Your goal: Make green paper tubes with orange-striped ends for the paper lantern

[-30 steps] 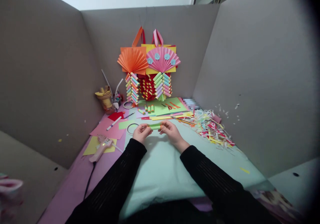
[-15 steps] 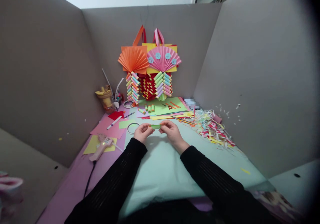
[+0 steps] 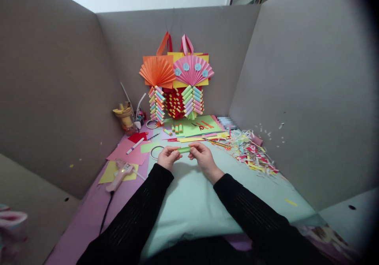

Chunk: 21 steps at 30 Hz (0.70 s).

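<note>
A small green paper roll [image 3: 185,150] is stretched level between my hands, above the pale green table cover [image 3: 201,202]. My left hand [image 3: 168,157] pinches its left end, while the fingers of my right hand [image 3: 203,156] close on its right end. Just left of my left hand lies a ring of tape [image 3: 156,152]. Beyond the hands, several finished green paper rolls [image 3: 177,129] with orange ends rest by a green sheet [image 3: 204,125].
A pink hot glue gun [image 3: 120,177] lies on yellow paper at left, near a marker [image 3: 135,146]. Paper shreds [image 3: 254,150] are heaped at right. Paper fan decorations [image 3: 194,69] hang on the back panel. A cup [image 3: 126,119] stands in the left corner.
The green paper between my fingers now looks more like a closed roll and shows more of its surface. My hands have hardly moved.
</note>
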Tool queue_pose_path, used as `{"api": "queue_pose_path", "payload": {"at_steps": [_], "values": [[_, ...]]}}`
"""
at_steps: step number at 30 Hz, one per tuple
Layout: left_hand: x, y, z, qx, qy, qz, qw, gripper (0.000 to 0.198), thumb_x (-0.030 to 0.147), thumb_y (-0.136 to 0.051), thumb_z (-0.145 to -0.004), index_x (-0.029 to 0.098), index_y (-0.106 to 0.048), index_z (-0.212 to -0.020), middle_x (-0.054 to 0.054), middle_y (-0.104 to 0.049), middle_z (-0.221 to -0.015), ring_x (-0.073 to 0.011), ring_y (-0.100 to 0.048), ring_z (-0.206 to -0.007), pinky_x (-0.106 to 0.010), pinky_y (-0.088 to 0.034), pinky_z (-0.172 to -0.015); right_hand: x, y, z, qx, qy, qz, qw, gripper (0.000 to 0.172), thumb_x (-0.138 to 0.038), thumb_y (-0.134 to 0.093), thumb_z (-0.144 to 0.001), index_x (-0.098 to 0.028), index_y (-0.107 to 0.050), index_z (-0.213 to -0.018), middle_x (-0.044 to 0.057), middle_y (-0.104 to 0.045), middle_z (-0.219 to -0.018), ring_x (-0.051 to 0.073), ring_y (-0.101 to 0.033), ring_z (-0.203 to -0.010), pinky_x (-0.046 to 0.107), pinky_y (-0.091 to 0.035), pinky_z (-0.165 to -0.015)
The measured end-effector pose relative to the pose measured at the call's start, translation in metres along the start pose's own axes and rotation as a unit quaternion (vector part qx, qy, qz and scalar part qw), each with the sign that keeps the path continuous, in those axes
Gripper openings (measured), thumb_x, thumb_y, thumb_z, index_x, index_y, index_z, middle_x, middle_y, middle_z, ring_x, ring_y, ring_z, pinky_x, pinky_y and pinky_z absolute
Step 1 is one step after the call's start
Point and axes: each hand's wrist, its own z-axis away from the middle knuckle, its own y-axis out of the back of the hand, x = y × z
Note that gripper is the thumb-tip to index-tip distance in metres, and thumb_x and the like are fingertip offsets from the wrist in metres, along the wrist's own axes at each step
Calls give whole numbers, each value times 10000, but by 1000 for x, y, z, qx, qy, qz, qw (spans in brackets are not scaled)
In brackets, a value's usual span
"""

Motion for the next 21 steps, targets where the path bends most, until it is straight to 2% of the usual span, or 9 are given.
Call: {"api": "queue_pose_path", "payload": {"at_steps": [2,6,16,19,21], "values": [[-1,-1,0,5,1,13,1000,387,354,-821,-527,146,-589,-757,-15,-695,-762,-95,-622,-506,-212,-497,-502,1,0,0,-7,2,-3,1000,278,-390,-707,-720,-179,-640,-888,-29,-618,-572,116,-601,-501,240,-518,-485],[0,-3,1,5,1,41,999,399,370,-812,-539,166,-524,-726,41,-629,-631,-72,-586,-459,-172,-456,-450,3,1,0,-21,5,-10,1000,292,-425,-699,-729,-184,-621,-874,-32,-609,-561,113,-589,-481,234,-506,-462],[3,-7,5,-2,26,83,996,471,425,-843,-493,180,-542,-761,67,-563,-628,-50,-607,-550,-123,-487,-515,7,2,-3,-16,16,-30,999,314,-487,-664,-749,-210,-594,-878,-37,-584,-588,103,-562,-481,217,-470,-439],[4,-7,4,6,34,85,996,476,440,-838,-499,183,-548,-774,70,-548,-613,-44,-603,-549,-109,-484,-511,5,2,-3,-31,17,-25,999,311,-465,-687,-731,-207,-601,-881,-34,-587,-585,110,-565,-483,231,-476,-453],[6,-6,4,13,40,82,996,472,444,-833,-511,185,-552,-788,74,-539,-597,-39,-596,-534,-100,-475,-498,3,2,-1,-50,18,-13,999,326,-397,-755,-669,-204,-610,-888,-29,-595,-610,121,-580,-523,249,-498,-499]]}}
